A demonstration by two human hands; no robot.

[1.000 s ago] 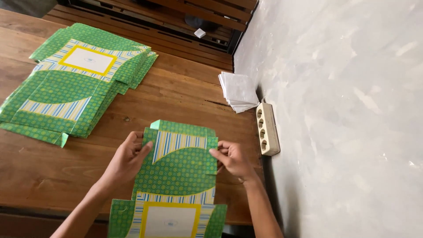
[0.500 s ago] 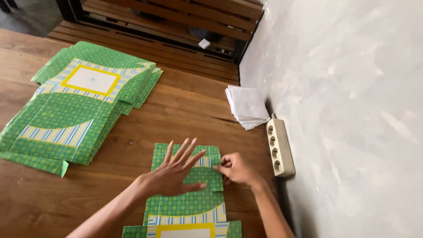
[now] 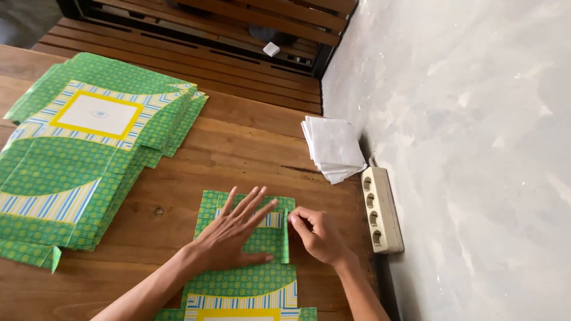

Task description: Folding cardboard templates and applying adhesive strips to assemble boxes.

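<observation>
At the desk's near edge, our left hand (image 3: 235,235) lies open and flat on the green cardboard sheet (image 3: 247,273), light, stiff, likely best gripped at its creases, while our right hand (image 3: 318,236) pinches its upturned side flap (image 3: 285,238).

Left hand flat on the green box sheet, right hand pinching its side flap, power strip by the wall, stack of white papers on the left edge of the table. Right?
Not quite: the head view shows the white papers at the right, by the wall beside the power strip. The rest holds.
</observation>
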